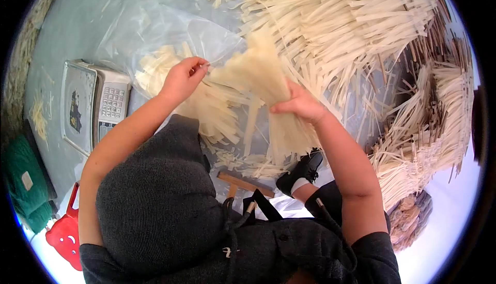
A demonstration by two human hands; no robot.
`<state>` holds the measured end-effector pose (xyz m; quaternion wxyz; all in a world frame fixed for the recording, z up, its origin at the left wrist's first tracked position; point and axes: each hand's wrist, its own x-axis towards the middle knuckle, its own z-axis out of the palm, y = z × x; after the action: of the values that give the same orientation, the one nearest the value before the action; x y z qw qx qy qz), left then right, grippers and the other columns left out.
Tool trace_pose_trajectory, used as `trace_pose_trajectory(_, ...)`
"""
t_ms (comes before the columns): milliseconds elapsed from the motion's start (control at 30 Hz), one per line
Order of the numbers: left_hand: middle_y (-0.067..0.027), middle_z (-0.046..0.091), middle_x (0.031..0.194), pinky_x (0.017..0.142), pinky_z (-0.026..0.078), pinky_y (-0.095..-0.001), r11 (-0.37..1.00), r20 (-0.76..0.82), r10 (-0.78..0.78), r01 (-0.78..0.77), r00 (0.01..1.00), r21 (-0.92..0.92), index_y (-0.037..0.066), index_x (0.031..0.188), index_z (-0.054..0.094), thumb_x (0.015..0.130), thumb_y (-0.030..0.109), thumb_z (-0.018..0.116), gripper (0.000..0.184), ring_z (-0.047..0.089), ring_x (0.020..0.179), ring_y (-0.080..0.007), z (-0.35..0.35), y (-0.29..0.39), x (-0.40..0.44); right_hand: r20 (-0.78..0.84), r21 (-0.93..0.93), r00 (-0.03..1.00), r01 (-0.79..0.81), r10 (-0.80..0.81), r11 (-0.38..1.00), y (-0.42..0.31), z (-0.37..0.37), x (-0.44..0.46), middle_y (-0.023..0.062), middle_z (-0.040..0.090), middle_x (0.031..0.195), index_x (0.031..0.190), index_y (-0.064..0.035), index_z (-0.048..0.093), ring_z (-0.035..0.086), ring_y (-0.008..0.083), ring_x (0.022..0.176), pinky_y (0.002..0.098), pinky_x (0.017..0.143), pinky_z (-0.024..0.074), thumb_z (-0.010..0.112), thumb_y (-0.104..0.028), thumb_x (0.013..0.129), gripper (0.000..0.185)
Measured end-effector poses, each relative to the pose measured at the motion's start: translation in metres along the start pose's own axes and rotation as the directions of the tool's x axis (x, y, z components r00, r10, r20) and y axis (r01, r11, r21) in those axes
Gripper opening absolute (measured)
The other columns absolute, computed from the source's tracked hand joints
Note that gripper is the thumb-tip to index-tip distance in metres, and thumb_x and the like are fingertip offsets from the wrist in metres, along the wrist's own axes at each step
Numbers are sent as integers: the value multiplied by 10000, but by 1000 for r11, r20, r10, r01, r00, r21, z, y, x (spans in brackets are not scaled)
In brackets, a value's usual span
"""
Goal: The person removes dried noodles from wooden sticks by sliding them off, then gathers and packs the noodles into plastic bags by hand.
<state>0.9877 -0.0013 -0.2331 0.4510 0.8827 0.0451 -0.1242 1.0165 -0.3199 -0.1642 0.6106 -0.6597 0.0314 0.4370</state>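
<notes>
My right hand (pixel 304 103) is closed round a bundle of pale flat dried noodles (pixel 258 67), thumb across the front, and holds it up off the floor. Near the left edge of that bundle, my left hand (pixel 186 80) has its thumb and fingers pinched together. What lies between those fingertips is too small to make out. Below my left hand, a loose heap of the same noodles (pixel 217 116) lies partly on a clear plastic bag (pixel 181 28).
A scale with a keypad (pixel 112 102) stands at the left. Rows of noodles hanging on thin sticks (pixel 341 15) spread over the upper right, with more noodles (pixel 418 134) at the right. A red plastic item (pixel 64 237) and green cloth (pixel 28 180) lie lower left.
</notes>
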Motion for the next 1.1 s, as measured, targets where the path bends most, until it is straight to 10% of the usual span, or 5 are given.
trace_pose_trajectory(233,1,582,750,625,439,-234,923,68,-175,188,982,-335,64,1054,677,899,220,626,226,504,673,-72,-32,20,2,-8,-348,991,-127,132,929,36,39,38,139,586,1184,1343,-32,414,557,241,1080,326,937,426,718,-112,645,766)
trace_pose_trajectory(400,-16,595,761,634,437,-244,952,-58,-7,-11,998,-306,62,1056,686,903,202,616,219,523,679,-92,-24,8,-7,-72,-688,991,-129,111,714,24,79,33,245,627,1038,1289,-28,393,616,391,959,406,845,484,696,-157,635,732)
trace_pose_trajectory(700,-53,618,815,663,449,-254,959,-118,20,-52,993,-278,49,1044,694,902,197,620,218,558,713,-123,-29,5,-5,-153,-876,988,-150,30,458,28,110,26,243,615,1046,1308,-43,342,602,422,957,460,825,484,684,-183,662,744)
trace_pose_trajectory(933,-71,667,877,695,464,-241,895,-136,-163,89,977,-437,34,1045,691,912,213,615,235,577,739,-126,-27,-2,3,-234,-799,968,-245,92,550,38,116,8,253,604,1072,1326,-36,323,598,423,964,470,821,486,666,-170,672,750)
trace_pose_trajectory(1100,-66,651,856,666,457,-256,969,-90,74,-93,993,-228,98,1063,702,914,226,614,215,573,714,-145,-28,14,-7,-154,-884,987,-120,-38,451,37,118,8,233,596,1053,1326,-22,334,600,403,954,457,813,490,677,-150,666,755)
